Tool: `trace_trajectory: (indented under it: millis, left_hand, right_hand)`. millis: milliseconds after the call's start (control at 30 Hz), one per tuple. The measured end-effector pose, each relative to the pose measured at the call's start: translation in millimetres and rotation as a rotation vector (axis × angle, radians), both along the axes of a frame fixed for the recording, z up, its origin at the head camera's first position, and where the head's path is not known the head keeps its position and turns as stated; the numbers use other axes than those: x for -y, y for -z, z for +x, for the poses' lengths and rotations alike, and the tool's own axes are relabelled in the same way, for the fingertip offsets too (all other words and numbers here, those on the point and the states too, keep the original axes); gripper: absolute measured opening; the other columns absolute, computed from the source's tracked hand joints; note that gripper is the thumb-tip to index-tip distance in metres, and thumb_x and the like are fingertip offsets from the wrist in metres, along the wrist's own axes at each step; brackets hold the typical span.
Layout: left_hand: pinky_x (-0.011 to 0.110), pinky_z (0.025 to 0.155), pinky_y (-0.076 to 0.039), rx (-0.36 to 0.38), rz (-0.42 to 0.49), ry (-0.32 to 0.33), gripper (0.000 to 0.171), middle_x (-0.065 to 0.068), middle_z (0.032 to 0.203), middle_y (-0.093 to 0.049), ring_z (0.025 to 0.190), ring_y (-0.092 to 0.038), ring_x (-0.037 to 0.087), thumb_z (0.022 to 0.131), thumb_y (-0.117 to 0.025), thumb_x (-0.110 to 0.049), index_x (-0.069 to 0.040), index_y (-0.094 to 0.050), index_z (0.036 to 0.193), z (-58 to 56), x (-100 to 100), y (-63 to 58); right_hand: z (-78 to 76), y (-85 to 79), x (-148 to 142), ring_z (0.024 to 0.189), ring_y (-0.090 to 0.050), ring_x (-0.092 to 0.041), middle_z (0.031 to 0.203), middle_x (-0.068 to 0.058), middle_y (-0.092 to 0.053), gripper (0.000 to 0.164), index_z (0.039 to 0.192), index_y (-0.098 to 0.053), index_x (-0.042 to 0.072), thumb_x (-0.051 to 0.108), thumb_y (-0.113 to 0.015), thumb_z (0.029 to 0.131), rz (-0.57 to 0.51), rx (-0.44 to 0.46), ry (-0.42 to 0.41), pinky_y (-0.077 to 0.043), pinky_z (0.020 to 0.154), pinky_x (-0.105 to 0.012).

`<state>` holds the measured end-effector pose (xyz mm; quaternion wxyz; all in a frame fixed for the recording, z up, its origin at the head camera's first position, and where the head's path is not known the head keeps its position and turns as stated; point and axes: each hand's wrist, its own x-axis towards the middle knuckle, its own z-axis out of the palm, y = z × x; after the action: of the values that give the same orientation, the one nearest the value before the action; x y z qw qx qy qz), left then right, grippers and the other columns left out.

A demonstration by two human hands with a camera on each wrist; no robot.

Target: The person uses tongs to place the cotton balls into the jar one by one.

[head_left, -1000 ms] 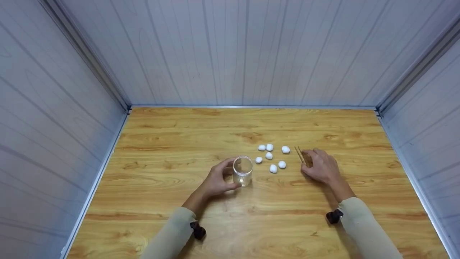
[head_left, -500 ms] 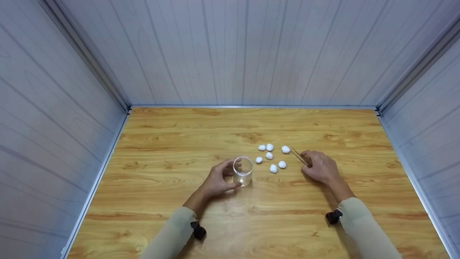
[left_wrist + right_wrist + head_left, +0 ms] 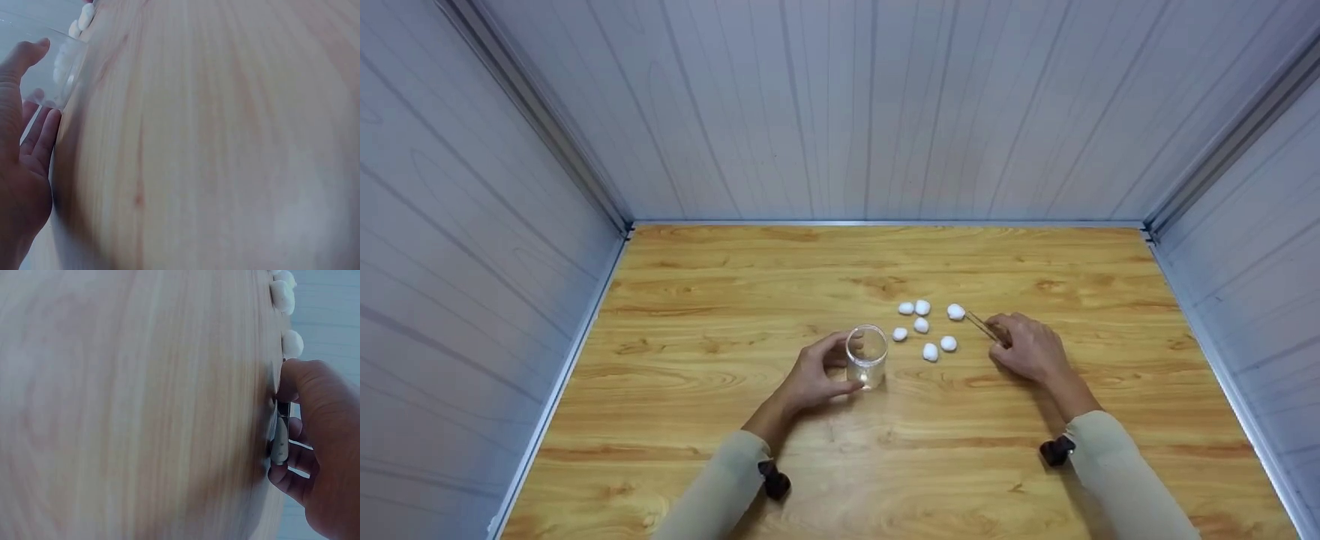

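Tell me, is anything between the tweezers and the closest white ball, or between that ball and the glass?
Nothing visible stands between the tweezers in the right grip and the closest ball. Straight from there to the glass, two others lie in line: a middle ball and the ball nearest the glass.

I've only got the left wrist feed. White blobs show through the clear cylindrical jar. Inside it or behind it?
Observer: Behind. The head view looks down into the open-topped clear cylindrical jar and shows no ball inside; the white, round, cotton-like balls lie to its right on the yellow-brown wood-grain table.
Operator: Ball count?
Observer: Seven on the table in the head view.
Operator: And the right hand?
Observer: The right hand holds slim, two-pronged, metal-looking tweezers, tips right beside the rightmost ball; can't tell if they touch it.
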<state>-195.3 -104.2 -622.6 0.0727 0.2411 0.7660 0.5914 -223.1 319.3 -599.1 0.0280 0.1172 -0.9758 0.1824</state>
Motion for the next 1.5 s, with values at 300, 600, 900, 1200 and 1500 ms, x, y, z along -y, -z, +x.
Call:
trace_trajectory:
  millis: [300,600,900,1200,1500]
  left_hand:
    - [0.040,0.113,-0.067,0.032,-0.003,-0.005,0.073,0.025,0.143,-0.075,0.136,-0.072,0.043,0.088,-0.094,-0.004,0.001,-0.062,0.153,-0.3,0.1,0.5]
    - [0.044,0.111,-0.068,0.016,0.007,-0.013,0.073,0.025,0.142,-0.076,0.134,-0.073,0.045,0.087,-0.095,-0.004,0.002,-0.063,0.153,-0.2,0.6,3.0]
    - [0.044,0.111,-0.068,0.007,0.017,-0.017,0.073,0.026,0.141,-0.076,0.133,-0.074,0.045,0.086,-0.095,-0.003,0.002,-0.063,0.152,0.5,0.0,2.7]
    - [0.045,0.111,-0.067,0.006,0.001,-0.022,0.073,0.024,0.142,-0.076,0.134,-0.073,0.043,0.088,-0.095,-0.007,0.000,-0.063,0.153,2.4,0.0,2.6]
    - [0.048,0.108,-0.069,-0.040,0.003,-0.027,0.072,0.026,0.139,-0.077,0.130,-0.075,0.046,0.088,-0.095,-0.006,0.003,-0.063,0.151,2.4,-0.2,4.9]
  right_hand:
    - [0.1,-1.7,-1.1,0.076,-0.057,-0.026,0.097,-0.012,-0.072,0.044,0.134,-0.078,0.013,0.019,-0.073,0.091,0.012,0.021,0.019,-0.049,0.062,-0.045]
    - [-0.2,-4.7,-2.5,0.078,-0.057,-0.027,0.100,-0.015,-0.069,0.043,0.134,-0.078,0.013,0.019,-0.072,0.092,0.022,0.033,0.031,-0.050,0.064,-0.049]
    - [-0.7,-6.3,-2.4,0.075,-0.054,-0.024,0.103,-0.017,-0.062,0.035,0.130,-0.076,0.008,0.014,-0.069,0.096,-0.019,-0.007,0.036,-0.039,0.061,-0.036]
    - [-2.7,-7.2,-1.1,0.084,-0.071,-0.034,0.109,-0.022,-0.080,0.026,0.121,-0.076,0.005,0.016,-0.067,0.099,-0.010,-0.013,0.054,-0.060,0.070,-0.058]
    - [-3.3,-6.2,-0.2,0.089,-0.077,-0.036,0.113,-0.023,-0.083,0.024,0.118,-0.076,0.003,0.016,-0.066,0.102,-0.013,0.009,0.047,-0.063,0.075,-0.061]
